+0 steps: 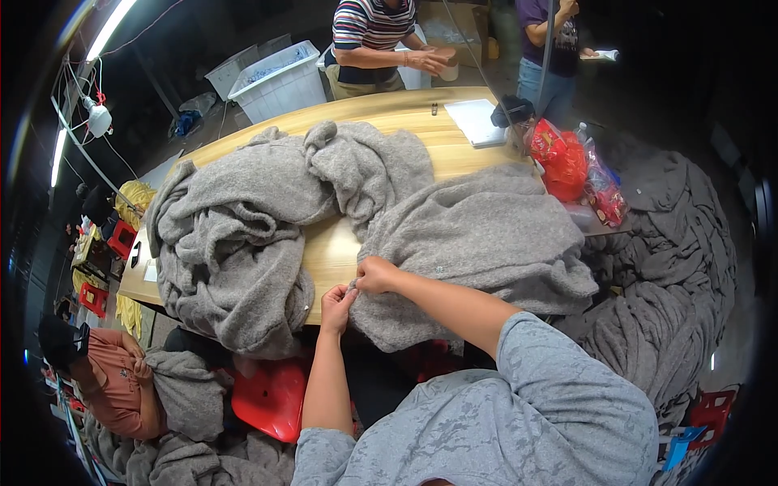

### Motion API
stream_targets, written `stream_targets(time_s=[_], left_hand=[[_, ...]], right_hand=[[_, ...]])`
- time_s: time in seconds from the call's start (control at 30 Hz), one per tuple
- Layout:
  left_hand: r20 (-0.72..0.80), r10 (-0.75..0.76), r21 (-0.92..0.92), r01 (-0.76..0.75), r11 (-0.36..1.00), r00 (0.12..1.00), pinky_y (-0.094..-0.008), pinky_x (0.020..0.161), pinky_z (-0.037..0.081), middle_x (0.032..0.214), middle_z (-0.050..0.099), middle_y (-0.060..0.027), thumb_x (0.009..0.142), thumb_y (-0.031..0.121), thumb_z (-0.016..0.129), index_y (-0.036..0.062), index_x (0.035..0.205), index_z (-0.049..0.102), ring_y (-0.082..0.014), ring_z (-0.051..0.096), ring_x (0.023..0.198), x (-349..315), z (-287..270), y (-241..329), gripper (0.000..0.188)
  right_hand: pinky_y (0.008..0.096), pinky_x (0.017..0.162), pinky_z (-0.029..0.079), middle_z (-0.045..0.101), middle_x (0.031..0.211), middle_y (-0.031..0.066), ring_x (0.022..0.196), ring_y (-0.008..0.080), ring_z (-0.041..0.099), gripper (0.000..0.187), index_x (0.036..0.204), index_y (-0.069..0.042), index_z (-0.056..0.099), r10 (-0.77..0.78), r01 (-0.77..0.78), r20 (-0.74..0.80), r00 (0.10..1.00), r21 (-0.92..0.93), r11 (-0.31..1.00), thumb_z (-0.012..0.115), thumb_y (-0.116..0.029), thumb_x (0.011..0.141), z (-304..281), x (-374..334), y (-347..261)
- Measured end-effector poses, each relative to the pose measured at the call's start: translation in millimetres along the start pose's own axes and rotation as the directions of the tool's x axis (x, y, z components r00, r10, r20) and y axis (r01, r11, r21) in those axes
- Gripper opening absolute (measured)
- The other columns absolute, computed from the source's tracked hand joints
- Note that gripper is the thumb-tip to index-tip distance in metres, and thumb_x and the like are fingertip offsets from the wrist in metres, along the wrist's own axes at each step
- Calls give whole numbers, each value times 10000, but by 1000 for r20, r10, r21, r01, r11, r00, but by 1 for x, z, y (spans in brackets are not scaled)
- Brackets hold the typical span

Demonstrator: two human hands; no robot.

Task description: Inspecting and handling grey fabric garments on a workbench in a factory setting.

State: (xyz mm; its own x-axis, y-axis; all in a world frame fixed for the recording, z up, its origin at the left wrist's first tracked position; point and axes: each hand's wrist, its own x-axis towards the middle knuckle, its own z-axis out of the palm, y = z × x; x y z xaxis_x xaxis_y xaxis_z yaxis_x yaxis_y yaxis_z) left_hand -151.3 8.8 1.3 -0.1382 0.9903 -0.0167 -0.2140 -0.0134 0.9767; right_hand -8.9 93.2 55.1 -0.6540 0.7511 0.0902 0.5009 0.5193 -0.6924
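Note:
A grey knitted garment [478,231] is spread over the front of the wooden table, its lower part hanging past the edge. At its left edge my right hand [378,275] pinches the cloth. My left hand [338,306] is close beside it, slightly lower, with thumb and fingers closed on the same edge. Whatever small part lies between the fingertips is too small to make out. To the left of my hands a large heap of grey knitted fabric [235,219] covers much of the table, and a strip of bare wood [331,259] separates the two.
White papers [472,121] and red plastic bags [559,162] lie at the table's far right. More grey fabric [664,267] is piled beyond the right edge. A red stool [271,401] stands below. A seated person [121,381] handles fabric at left; another [377,44] stands across the table.

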Motion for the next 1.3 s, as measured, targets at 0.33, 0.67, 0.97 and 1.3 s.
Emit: stream_targets(time_s=[0.33, 0.67, 0.97, 1.3], left_hand=[[20, -71, -7, 71, 997, 997, -187, 604, 381, 721, 572, 19, 793, 24, 599, 45, 756, 554, -42, 488, 630, 1, -8, -1, 61], [-61, -46, -23, 45, 999, 997, -173, 572, 353, 713, 557, 27, 798, 25, 588, 53, 781, 532, -33, 473, 620, 4, -2, -3, 65], [-72, -79, -64, 75, 995, 994, -177, 602, 414, 726, 592, -15, 772, -26, 576, 34, 784, 533, -62, 545, 655, 3, 6, 4, 75], [-67, 31, -29, -33, 999, 997, -176, 600, 417, 714, 556, 6, 758, -51, 572, 16, 930, 495, -53, 518, 634, 6, 8, -7, 200]], right_hand=[[327, 510, 443, 590, 574, 108, 536, 180, 568, 150, 691, -17, 645, 117, -150, 263, 958, 106, 983, 624, -139, 605, 3, 20, 10], [387, 713, 460, 575, 879, 162, 866, 330, 562, 154, 754, -38, 634, 14, -26, -78, 997, -159, 987, 645, -150, 649, 12, -7, -11], [394, 757, 449, 568, 918, 161, 900, 321, 547, 136, 733, -1, 633, -40, 30, -35, 999, -254, 967, 652, -130, 695, 2, -17, -22], [409, 746, 444, 557, 945, 136, 947, 290, 532, 146, 797, -34, 647, 38, -48, -34, 999, -358, 932, 649, -112, 674, 7, -22, -31]])
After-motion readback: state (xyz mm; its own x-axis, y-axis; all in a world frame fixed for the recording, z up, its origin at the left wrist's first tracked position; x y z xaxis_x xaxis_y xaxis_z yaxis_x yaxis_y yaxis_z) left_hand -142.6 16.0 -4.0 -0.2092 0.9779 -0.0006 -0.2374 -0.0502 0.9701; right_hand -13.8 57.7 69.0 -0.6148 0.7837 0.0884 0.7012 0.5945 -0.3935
